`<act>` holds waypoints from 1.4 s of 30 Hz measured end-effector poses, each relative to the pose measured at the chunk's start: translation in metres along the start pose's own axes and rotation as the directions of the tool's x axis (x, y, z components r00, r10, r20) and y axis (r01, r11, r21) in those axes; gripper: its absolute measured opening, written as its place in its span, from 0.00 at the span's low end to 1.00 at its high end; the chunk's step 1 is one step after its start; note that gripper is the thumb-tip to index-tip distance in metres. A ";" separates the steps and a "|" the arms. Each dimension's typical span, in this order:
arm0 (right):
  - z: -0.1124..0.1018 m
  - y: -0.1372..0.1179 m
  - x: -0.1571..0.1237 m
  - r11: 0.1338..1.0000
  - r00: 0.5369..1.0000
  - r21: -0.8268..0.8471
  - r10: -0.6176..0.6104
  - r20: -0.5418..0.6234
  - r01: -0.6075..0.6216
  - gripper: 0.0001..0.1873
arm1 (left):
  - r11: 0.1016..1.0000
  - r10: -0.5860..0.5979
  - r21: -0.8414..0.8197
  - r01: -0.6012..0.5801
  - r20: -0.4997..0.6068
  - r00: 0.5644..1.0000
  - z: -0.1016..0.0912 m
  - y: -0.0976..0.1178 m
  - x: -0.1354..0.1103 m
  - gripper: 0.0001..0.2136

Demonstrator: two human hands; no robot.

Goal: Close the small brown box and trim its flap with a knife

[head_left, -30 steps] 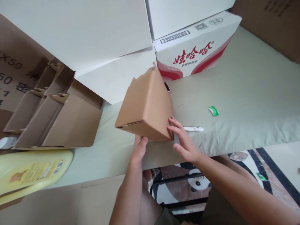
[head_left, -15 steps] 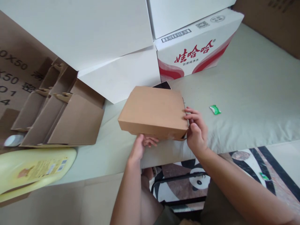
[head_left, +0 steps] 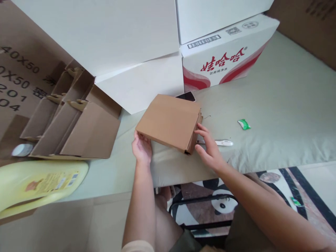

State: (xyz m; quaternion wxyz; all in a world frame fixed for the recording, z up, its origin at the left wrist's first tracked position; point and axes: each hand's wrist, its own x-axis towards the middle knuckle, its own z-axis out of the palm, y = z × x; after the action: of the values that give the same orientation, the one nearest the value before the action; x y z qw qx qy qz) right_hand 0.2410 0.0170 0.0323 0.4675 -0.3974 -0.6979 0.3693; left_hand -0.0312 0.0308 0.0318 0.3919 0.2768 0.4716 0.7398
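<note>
A flat brown cardboard box (head_left: 169,120) lies on the pale green padded surface (head_left: 275,115), its lid closed. My left hand (head_left: 142,148) grips its near left corner, fingers curled under the edge. At the box's right side my right hand (head_left: 208,148) rests with fingers spread, fingertips touching the side flap. A dark phone (head_left: 187,96) peeks out from behind the box's far edge.
Folded brown box blanks (head_left: 70,129) lie at the left. Large white boxes (head_left: 110,42) and a red-and-white printed carton (head_left: 225,56) stand behind. A white pen-like tool (head_left: 222,142) and a green wrapper (head_left: 244,124) lie at the right. A yellow stool (head_left: 39,182) sits lower left.
The box went from tilted up on edge to lying flat, then turned a little. My left hand moved from the front edge to the left corner; my right hand opened at the right side.
</note>
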 end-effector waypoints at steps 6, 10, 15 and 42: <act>-0.009 0.013 -0.003 0.986 0.996 0.146 0.067 0.052 -0.074 0.39 | 0.995 -0.084 -0.037 0.090 0.152 0.985 0.004 0.010 -0.017 0.22; -0.011 0.015 -0.002 0.991 0.995 0.116 0.051 0.080 -0.061 0.41 | 0.974 -0.184 -0.105 0.201 0.148 0.972 0.007 0.017 -0.020 0.16; -0.011 0.014 0.000 0.995 0.996 0.083 0.052 0.074 -0.058 0.42 | 0.969 -0.172 -0.150 0.194 0.152 0.973 0.013 0.017 -0.020 0.17; -0.031 0.008 0.011 0.989 0.994 -0.101 0.102 -0.036 -0.105 0.34 | 0.973 -0.163 0.205 0.102 0.308 0.937 -0.018 0.039 -0.039 0.42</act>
State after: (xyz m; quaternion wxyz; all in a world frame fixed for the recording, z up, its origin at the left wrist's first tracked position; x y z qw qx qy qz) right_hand 0.2691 0.0346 0.0383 0.4373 -0.4622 -0.6870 0.3508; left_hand -0.0364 -0.0204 0.0591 0.4853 0.3968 0.4857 0.6092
